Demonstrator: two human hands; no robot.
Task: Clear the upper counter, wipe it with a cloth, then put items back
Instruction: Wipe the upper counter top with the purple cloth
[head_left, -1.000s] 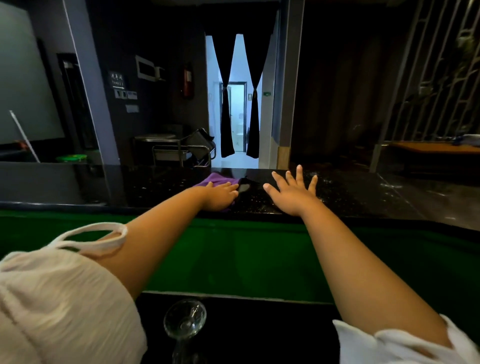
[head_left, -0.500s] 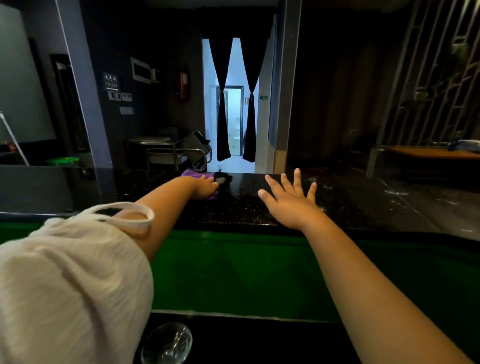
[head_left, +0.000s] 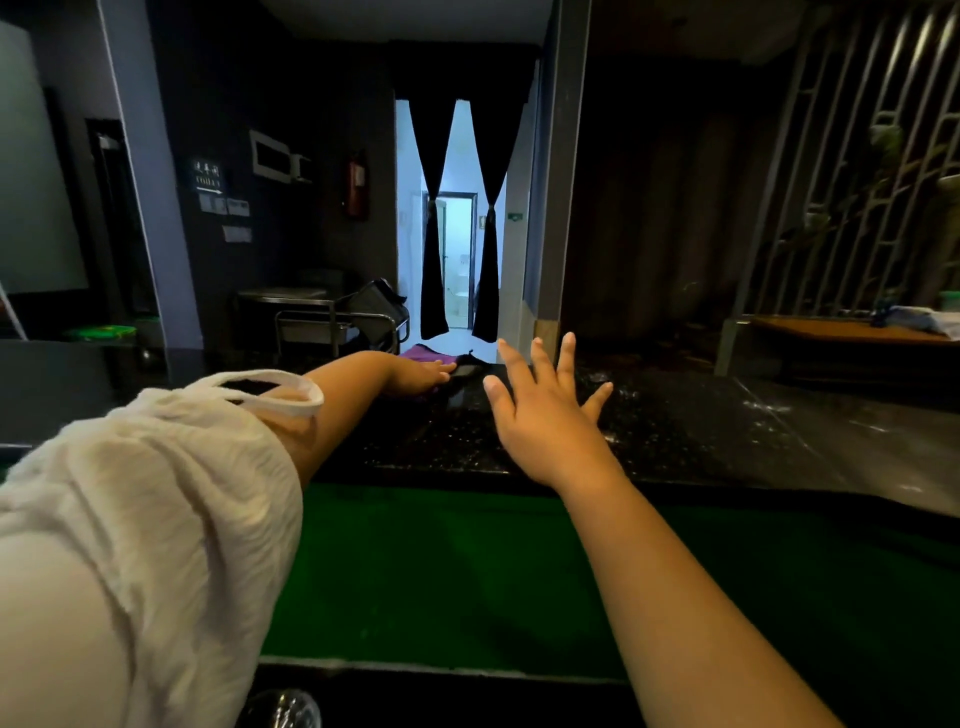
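My left hand (head_left: 423, 375) lies flat with fingers straight, pressing the purple cloth (head_left: 420, 353) onto the far edge of the black speckled counter (head_left: 701, 431). My right hand (head_left: 545, 415) is spread wide, palm down over the counter, holding nothing, near the cloth

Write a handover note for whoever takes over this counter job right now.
Left hand: fingers straight, pressing the purple cloth at the far edge of the upper counter.
Right hand: open, fingers spread, low over the counter; contact unclear.
Done: clearing, apparently; wiping in progress.
Left: wipe the right side, where pale streaks show, then put items back; a glass shows at the bottom edge of view.
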